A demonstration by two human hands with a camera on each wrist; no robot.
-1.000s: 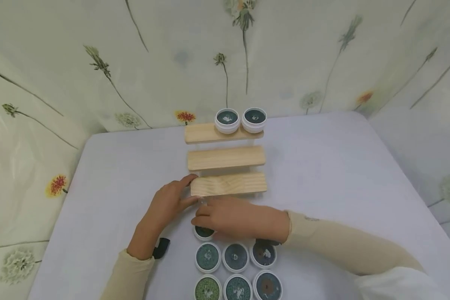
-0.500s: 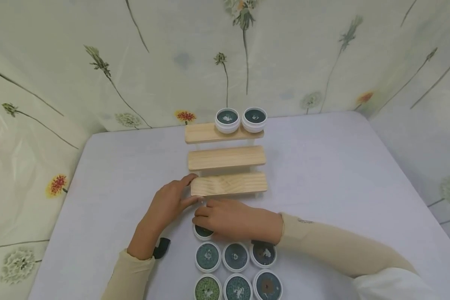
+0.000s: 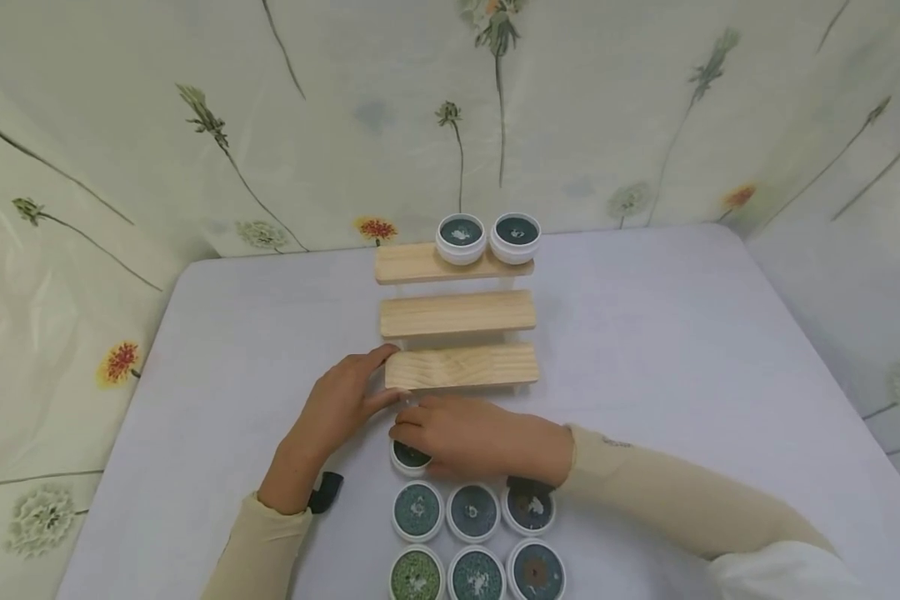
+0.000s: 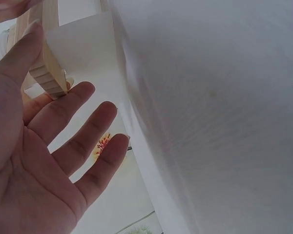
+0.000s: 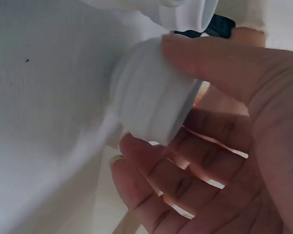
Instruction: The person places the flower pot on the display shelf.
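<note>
My left hand (image 3: 339,400) pinches the left end of the front board of a wooden tiered stand (image 3: 461,367), thumb in front and forefinger behind. In the left wrist view its other fingers (image 4: 83,151) spread out past the board's end (image 4: 49,75). Just in front of the stand, my right hand (image 3: 468,433) holds a round white pot (image 5: 149,92) with ridged sides, thumb on one side and fingers on the other. From the head view this pot (image 3: 411,457) shows a dark green top, partly hidden by the fingers.
Two white pots with dark green tops, a left one (image 3: 461,240) and a right one (image 3: 515,239), stand on the back board (image 3: 405,265). Nearer me are rows of similar pots, one with a light green top (image 3: 416,577). A flowered sheet (image 3: 330,125) hangs behind the white table (image 3: 645,350).
The head view has shifted slightly, so everything sits a little further right. Both hands keep their places, the left at the stand and the right on the pot.
</note>
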